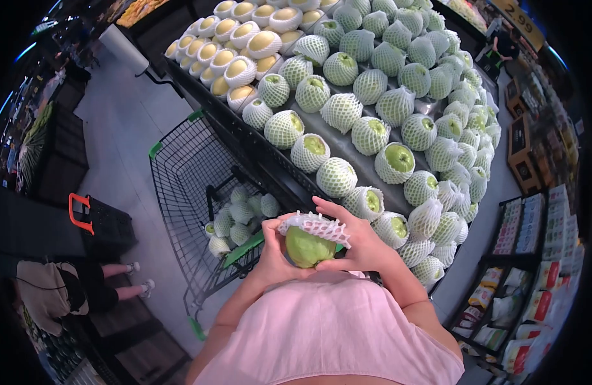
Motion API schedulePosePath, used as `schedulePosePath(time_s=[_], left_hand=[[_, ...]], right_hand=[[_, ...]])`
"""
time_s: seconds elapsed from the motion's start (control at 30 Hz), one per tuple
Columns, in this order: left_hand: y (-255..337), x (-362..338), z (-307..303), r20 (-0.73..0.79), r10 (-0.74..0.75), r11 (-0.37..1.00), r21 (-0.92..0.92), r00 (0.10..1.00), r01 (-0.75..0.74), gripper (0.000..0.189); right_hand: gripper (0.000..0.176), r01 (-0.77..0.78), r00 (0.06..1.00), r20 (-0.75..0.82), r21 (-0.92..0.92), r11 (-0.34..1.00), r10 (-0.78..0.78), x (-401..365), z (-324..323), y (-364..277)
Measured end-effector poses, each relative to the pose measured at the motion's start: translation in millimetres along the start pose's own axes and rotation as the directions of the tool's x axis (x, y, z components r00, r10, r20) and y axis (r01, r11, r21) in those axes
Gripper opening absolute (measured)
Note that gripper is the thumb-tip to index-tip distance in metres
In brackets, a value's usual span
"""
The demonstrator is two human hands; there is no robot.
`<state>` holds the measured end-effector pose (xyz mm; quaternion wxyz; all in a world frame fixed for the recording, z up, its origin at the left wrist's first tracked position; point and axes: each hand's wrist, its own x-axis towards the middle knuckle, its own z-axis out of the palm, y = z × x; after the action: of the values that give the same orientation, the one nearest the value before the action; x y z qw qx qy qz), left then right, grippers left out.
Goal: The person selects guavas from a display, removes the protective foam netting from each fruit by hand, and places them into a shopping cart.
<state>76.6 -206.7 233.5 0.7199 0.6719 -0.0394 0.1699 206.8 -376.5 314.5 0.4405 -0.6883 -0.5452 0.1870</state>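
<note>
Between my two hands, close to my chest, is a green guava (307,248). A white foam net sleeve (321,229) is bunched over its upper part, leaving the lower side bare. My left hand (272,255) wraps the guava's left side. On the right, my right hand (363,246) has its thumb along the bottom of the fruit and its fingers by the sleeve. Just beyond my hands, many more guavas in foam nets, such as a nearby guava (336,177), lie on the sloped display (366,168).
A wire shopping cart (180,167) stands at left, with several netted guavas (235,221) inside. Yellow fruit (239,67) in nets fills the display's far left. A black basket (106,224) with an orange handle and a person (58,289) are farther left. Packaged goods (507,301) line shelves at right.
</note>
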Motion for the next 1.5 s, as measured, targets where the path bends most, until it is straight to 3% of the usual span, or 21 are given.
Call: schedulePosePath(time_s=[0.07, 0.17, 0.23, 0.37, 0.47, 0.6, 0.63, 0.67, 0.73, 0.77, 0.87, 0.9, 1.0, 1.03, 1.23, 1.33, 1.43, 1.5], left_hand=[[0.1, 1.1, 0.9, -0.041, 0.056, 0.997, 0.059, 0.998, -0.054, 0.108], [6.7, 4.9, -0.1, -0.075, 0.093, 0.989, 0.123, 0.993, -0.083, 0.104], [10.4, 5.7, 2.5, -0.112, 0.071, 0.984, 0.173, 0.991, -0.051, 0.101], [8.9, 19.8, -3.6, -0.063, 0.375, 0.872, 0.363, 0.925, -0.329, 0.098], [0.2, 20.6, -6.7, -0.086, 0.481, 0.831, 0.361, 0.872, -0.423, 0.098], [6.2, 19.5, -8.3, -0.228, 0.400, 0.916, 0.120, 0.888, -0.382, 0.099], [7.4, 15.0, -10.5, -0.280, 0.310, 0.951, 0.099, 0.909, -0.294, 0.102], [7.8, 12.9, -9.1, -0.335, 0.169, 0.951, -0.192, 0.927, -0.243, 0.102], [8.9, 8.8, -5.8, -0.300, -0.131, 0.694, -0.708, 0.945, -0.129, 0.104], [6.8, 6.1, -10.9, -0.190, -0.194, 0.636, -0.772, 0.962, -0.024, 0.099], [-8.9, 11.4, -13.7, -0.172, -0.266, 0.568, -0.823, 0.949, 0.011, 0.093], [-9.9, 12.6, -14.9, -0.151, -0.276, 0.592, -0.805, 0.949, 0.044, 0.092], [-9.8, 17.3, -11.1, -0.146, -0.304, 0.519, -0.854, 0.941, 0.035, 0.092], [-6.7, 19.0, -9.9, -0.152, -0.322, 0.503, -0.864, 0.934, 0.033, 0.092], [-21.3, 14.6, -22.2, -0.134, -0.322, 0.574, -0.815, 0.937, 0.081, 0.093], [-24.2, 13.4, -25.7, -0.181, -0.265, 0.625, -0.781, 0.947, 0.026, 0.088], [-14.4, 16.6, -25.6, -0.209, -0.236, 0.683, -0.730, 0.949, 0.009, 0.089], [-13.5, 15.4, -30.4, -0.191, -0.215, 0.761, -0.647, 0.958, 0.042, 0.093]], right_hand=[[0.062, 0.104, 0.993, -0.033, -0.150, 0.983, -0.110, 5.8, -1.6, -2.1], [0.055, 0.194, 0.978, -0.120, 0.230, 0.954, -0.170, 13.1, 6.9, 1.0], [0.050, 0.236, 0.960, -0.174, 0.072, 0.969, -0.221, 17.6, 14.8, 4.1], [0.038, 0.404, 0.867, -0.192, -0.271, 0.874, -0.460, 26.9, 17.0, 0.9], [0.033, 0.490, 0.774, -0.174, -0.445, 0.749, -0.609, 28.7, 17.9, 0.4], [0.031, 0.511, 0.676, -0.255, -0.514, 0.689, -0.691, 21.1, 25.9, -1.9], [0.038, 0.472, 0.686, -0.321, -0.486, 0.735, -0.653, 18.9, 23.2, -0.4], [0.053, 0.454, 0.667, -0.456, -0.378, 0.807, -0.589, 23.4, 26.6, 5.0], [0.064, 0.226, 0.827, -0.485, -0.178, 0.958, -0.286, 24.9, 21.7, -6.2], [0.066, 0.172, 0.874, -0.437, -0.129, 0.977, -0.211, 28.2, 20.7, -5.1], [0.067, 0.089, 0.925, -0.374, 0.046, 0.995, -0.065, 32.7, 24.5, -0.9], [0.063, 0.097, 0.910, -0.403, -0.029, 0.995, -0.100, 37.0, 24.1, -4.1], [0.057, 0.024, 0.915, -0.402, 0.092, 0.995, 0.015, 42.9, 25.3, 3.5], [0.047, -0.010, 0.915, -0.396, 0.165, 0.986, 0.075, 44.3, 26.8, 3.8], [0.031, -0.282, 0.904, -0.179, 0.434, 0.856, 0.389, 44.2, 29.9, 19.6], [0.026, -0.229, 0.918, -0.160, 0.533, 0.814, 0.363, 43.4, 32.9, 31.8], [0.020, 0.072, 0.936, -0.340, 0.440, 0.895, 0.092, 46.7, 38.0, 39.2], [0.019, 0.077, 0.940, -0.318, 0.559, 0.825, 0.127, 44.0, 39.8, 39.1]])
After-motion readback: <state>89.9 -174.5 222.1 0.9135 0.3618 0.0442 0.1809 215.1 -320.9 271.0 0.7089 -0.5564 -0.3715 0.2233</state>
